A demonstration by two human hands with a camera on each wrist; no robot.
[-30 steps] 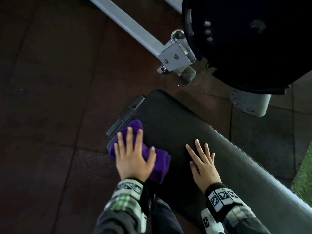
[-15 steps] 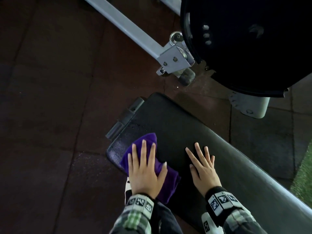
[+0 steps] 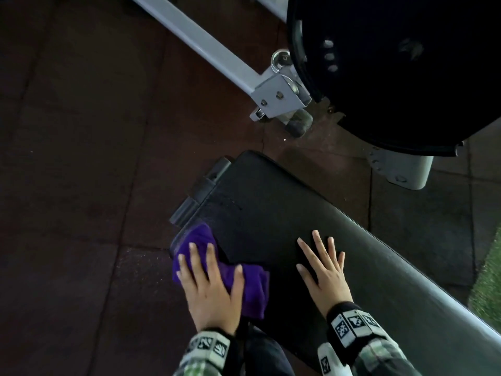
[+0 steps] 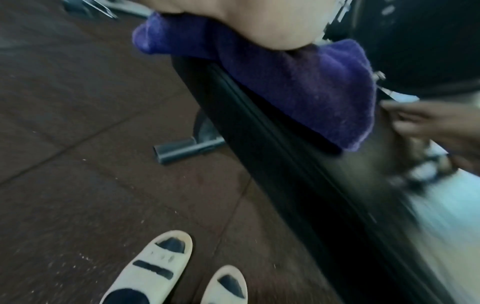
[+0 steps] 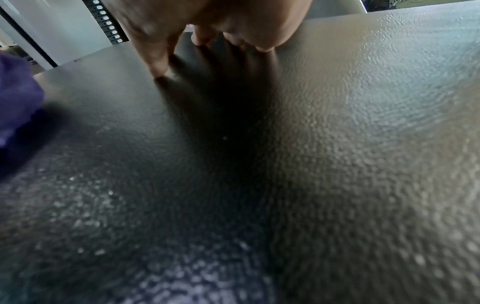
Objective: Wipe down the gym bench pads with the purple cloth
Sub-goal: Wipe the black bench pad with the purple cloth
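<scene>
A long black bench pad (image 3: 271, 202) runs from the middle of the head view to the lower right. The purple cloth (image 3: 254, 289) lies bunched on the pad's near left edge. My left hand (image 3: 208, 280) presses flat on it with straight, spread fingers. My right hand (image 3: 322, 267) rests flat on the bare pad to the right, apart from the cloth. The left wrist view shows the cloth (image 4: 298, 82) draped over the pad's side edge (image 4: 285, 164) under my palm (image 4: 259, 20). The right wrist view shows my fingers (image 5: 158, 61) on the textured pad (image 5: 337, 144), with the cloth (image 5: 15, 92) at far left.
A large black disc (image 3: 393, 63) hangs over the far right. A grey steel beam (image 3: 206, 47) and its bracket (image 3: 279, 99) lie just beyond the pad's end. Dark rubber floor tiles (image 3: 81, 158) spread to the left. My white shoes (image 4: 155, 267) stand beside the bench, near its foot (image 4: 182, 150).
My left hand slid the cloth toward me and inward, then back left to the pad's near edge. The right hand stayed put.
</scene>
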